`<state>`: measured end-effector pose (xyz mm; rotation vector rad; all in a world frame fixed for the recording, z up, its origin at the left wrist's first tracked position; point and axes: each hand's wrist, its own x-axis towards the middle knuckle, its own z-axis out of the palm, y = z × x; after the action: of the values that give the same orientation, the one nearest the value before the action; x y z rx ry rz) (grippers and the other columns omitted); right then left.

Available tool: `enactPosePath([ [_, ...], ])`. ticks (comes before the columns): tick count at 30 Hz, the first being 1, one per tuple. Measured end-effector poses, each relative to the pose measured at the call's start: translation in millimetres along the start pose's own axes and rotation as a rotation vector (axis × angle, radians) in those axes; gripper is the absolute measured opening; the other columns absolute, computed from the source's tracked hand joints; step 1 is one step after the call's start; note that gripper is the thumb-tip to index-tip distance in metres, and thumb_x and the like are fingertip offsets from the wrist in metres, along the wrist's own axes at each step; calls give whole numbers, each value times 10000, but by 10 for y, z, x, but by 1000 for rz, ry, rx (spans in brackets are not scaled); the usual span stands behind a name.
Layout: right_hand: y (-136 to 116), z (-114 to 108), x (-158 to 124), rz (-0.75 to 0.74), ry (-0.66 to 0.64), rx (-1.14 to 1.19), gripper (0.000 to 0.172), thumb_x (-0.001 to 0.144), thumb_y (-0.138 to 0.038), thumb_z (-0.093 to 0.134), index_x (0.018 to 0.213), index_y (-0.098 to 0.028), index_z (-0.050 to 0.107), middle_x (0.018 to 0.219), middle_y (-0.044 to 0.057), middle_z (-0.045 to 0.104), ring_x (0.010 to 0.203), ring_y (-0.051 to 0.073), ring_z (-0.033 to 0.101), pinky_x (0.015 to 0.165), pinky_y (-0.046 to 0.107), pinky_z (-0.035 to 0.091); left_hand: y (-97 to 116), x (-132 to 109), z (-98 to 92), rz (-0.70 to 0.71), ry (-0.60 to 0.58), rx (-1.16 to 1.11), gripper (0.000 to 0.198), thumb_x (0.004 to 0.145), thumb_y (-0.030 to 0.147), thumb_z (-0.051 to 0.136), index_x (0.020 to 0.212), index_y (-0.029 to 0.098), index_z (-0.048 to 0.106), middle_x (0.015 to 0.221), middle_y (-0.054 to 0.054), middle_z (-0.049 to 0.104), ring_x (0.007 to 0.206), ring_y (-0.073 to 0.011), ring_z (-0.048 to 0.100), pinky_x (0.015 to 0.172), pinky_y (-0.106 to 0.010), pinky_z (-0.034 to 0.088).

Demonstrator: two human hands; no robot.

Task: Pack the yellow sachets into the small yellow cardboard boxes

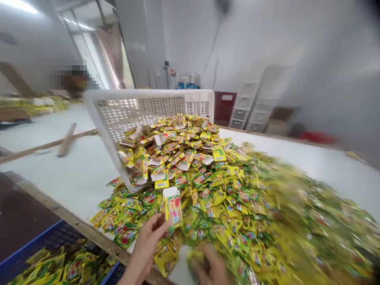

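My left hand (147, 247) pinches a small open carton (172, 206), white-flapped with a yellow, red and green print, and holds it upright over the table's near edge. My right hand (210, 267) is blurred by motion at the bottom, fingers closed round a bunch of yellow-green sachets (194, 257). Both hands sit at the near side of a big heap of the same sachets (267, 213) spread over the white table (68, 174).
A white perforated crate (142, 107) lies tipped on its side, with flat cartons (175, 154) spilling from it onto the heap. A blue crate (26, 249) with filled cartons stands below the table edge at bottom left. Wooden sticks (67, 138) lie at far left. Stacked white crates stand behind.
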<state>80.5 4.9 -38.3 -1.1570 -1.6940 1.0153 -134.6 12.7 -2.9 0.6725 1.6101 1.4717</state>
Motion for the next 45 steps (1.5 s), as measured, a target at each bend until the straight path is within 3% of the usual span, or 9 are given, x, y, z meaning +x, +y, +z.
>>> enactPosePath([
  [4, -232, -243, 369, -6, 188, 215, 209, 890, -294, 598, 1086, -241, 649, 1050, 51, 690, 943, 215, 652, 805, 294, 510, -416, -371, 78, 131, -228, 366, 377, 655, 437, 789, 942, 194, 760, 986, -85, 765, 934, -292, 693, 818, -351, 566],
  [9, -230, -346, 523, -162, 87, -36, 199, 791, -116, 659, 956, -224, 684, 895, 22, 666, 866, 193, 604, 778, 281, 456, -684, -409, 135, 243, -276, 517, 308, 692, 436, 751, 940, 255, 782, 1005, -71, 764, 955, -307, 693, 850, -370, 562],
  [20, -417, -447, 314, -56, -194, -383, 259, 721, -14, 562, 867, -208, 654, 898, 25, 599, 874, 177, 566, 752, 253, 421, -531, -478, 123, 188, -537, 534, 182, 743, 271, 707, 917, 266, 762, 920, -63, 739, 890, -293, 661, 804, -344, 511],
  [24, -584, -525, 387, -171, -418, -409, 198, 743, -47, 582, 854, -197, 648, 892, 27, 611, 892, 181, 568, 762, 248, 426, -475, -472, 219, 88, -635, 300, 479, 676, 224, 786, 1144, 271, 697, 1114, -65, 720, 1068, -289, 629, 950, -354, 461],
  [27, -671, -543, 406, -185, -476, -435, 187, 755, -50, 566, 860, -192, 629, 909, 31, 615, 883, 176, 572, 748, 238, 434, -476, -475, 340, 15, -723, 84, 335, 739, 293, 758, 1063, 225, 708, 1018, -72, 722, 987, -265, 643, 883, -341, 484],
  [31, -695, -519, 368, -174, -474, -519, 171, 724, -61, 578, 817, -194, 631, 871, 26, 605, 822, 172, 567, 674, 231, 421, -546, -503, 397, 8, -716, -36, 188, 776, 318, 733, 911, 188, 716, 872, -50, 701, 873, -228, 634, 786, -302, 484],
  [34, -667, -471, 341, -197, -494, -546, 145, 677, -78, 623, 747, -202, 648, 813, 15, 587, 774, 172, 549, 621, 233, 395, -568, -544, 366, 24, -726, -56, 256, 775, 320, 733, 999, 198, 715, 944, -56, 706, 959, -249, 627, 851, -322, 474],
  [39, -584, -391, 359, -116, -269, -368, 294, 761, -38, 608, 978, -220, 687, 888, 13, 633, 847, 163, 580, 739, 252, 444, -534, -579, 400, -22, -607, -86, 261, 750, 353, 745, 957, 195, 730, 936, -61, 727, 940, -259, 638, 829, -328, 492],
  [45, -447, -351, 275, -241, -294, -407, 158, 806, -109, 692, 726, -239, 735, 1085, 27, 619, 1087, 221, 498, 916, 361, 424, -574, -570, 447, 26, -622, -74, 222, 754, 327, 747, 931, 196, 723, 908, -40, 708, 958, -248, 625, 853, -311, 484],
])
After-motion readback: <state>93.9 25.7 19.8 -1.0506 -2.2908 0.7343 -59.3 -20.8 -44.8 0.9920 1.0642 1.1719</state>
